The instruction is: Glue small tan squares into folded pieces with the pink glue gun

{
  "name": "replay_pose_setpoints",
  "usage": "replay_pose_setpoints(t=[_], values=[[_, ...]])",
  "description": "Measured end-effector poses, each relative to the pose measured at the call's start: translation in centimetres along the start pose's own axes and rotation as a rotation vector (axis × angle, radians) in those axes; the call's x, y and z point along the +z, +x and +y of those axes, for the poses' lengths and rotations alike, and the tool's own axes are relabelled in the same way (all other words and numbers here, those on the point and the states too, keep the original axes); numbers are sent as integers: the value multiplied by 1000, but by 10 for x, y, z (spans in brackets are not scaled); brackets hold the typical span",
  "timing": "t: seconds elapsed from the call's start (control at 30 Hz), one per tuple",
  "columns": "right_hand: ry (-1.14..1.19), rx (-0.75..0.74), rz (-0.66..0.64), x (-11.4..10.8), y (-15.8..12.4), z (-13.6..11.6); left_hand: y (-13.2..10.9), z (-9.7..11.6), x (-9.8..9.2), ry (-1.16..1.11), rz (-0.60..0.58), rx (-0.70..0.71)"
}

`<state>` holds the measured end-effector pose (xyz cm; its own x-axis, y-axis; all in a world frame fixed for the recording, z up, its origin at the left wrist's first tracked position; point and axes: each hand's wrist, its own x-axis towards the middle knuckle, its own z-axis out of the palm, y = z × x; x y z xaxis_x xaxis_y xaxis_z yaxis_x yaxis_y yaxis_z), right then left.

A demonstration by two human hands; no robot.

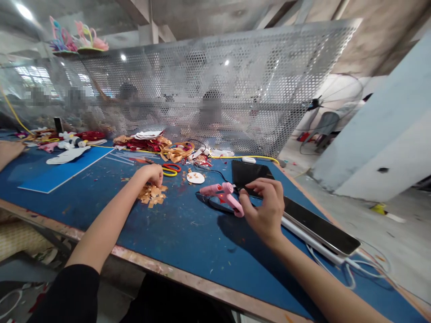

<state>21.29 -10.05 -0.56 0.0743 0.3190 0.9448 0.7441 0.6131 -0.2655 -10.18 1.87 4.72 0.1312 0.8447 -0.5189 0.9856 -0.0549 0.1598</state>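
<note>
My left hand (154, 174) reaches down, fingers bent together, into a pile of small tan scraps (153, 196). Its fingertips are hidden, so what they pinch cannot be made out. On the right, the thumb and forefinger of my right hand (267, 204) come close together in a pinch behind a pink glue gun (222, 193). Anything between them is too small to tell. The glue gun lies on the blue table with its dark nozzle pointing left. A white oval piece (195, 178) with a few tan bits on it lies between my hands, near red-and-yellow scissors (171, 169).
A phone (321, 226) on a white bar, with white cables, and a black tablet-like slab (252, 172) lie right. Tan strips (177, 152) and red material (144, 143) heap along a perforated metal screen (215, 89). A blue board (67, 170) lies left, beside another person's hand (10, 152).
</note>
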Motion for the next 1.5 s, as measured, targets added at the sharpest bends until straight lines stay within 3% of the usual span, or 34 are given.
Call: replay_pose_setpoints(t=[0.43, 0.8, 1.07, 1.17, 1.27, 1.3, 1.37, 1.5], values=[[31, 110, 0, 4, -1, 4, 8, -5, -1, 19, 39, 130], [49, 75, -33, 4, -2, 1, 5, -3, -2, 51, -48, 114], [-13, 16, 2, -6, 16, 6, -18, -14, -23, -112, 21, 265], [-184, 64, -176, -22, 40, 20, -33, -11, -31, -240, 70, 396], [-481, 357, -602, -45, 65, 40, -43, 6, -31, -322, 36, 522], [-500, 426, -813, -54, 71, 47, -45, 15, -28, -329, -12, 558], [-504, 514, -993, -71, 78, 60, -45, 37, -16, -322, -149, 620], [-555, 654, -1066, -104, 80, 82, -40, 81, 23, -218, -475, 690]])
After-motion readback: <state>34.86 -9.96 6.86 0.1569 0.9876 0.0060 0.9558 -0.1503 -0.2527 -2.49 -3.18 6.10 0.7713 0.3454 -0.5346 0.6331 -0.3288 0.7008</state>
